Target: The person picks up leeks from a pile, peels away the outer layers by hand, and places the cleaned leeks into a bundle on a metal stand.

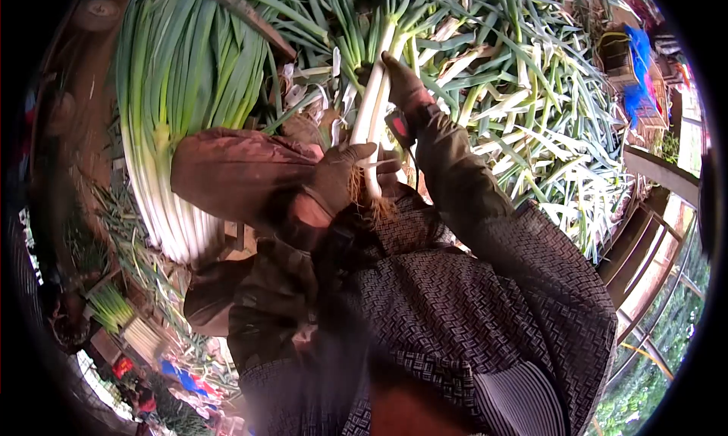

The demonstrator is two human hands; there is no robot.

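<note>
Leek [377, 110]: one long, white-stalked leek with green leaves at the far end and a tuft of pale brown roots at the near end, held up off the heap between both hands.
Left hand [337, 180]: in a dark brown work glove, its grip pressed together round the root end of the leek, fingers curled over the stalk, the roots hanging just below them.
Right hand [402, 83]: in a brown glove on an olive sleeve, further up the same stalk; its grip is wrapped on the white part, one fingertip lying along it toward the leaves.
Between the grips: a bare stretch of white stalk, running straight from one hand to the other.
Beside the left grip: a thick tied bundle of white-and-green leeks [171, 125], close to the brown sleeve.
Beyond and beside the right grip: a loose heap of green leek leaves and pale stalks [531, 110], spreading well away from it.
Far past the heap: a blue plastic crate [638, 61].
</note>
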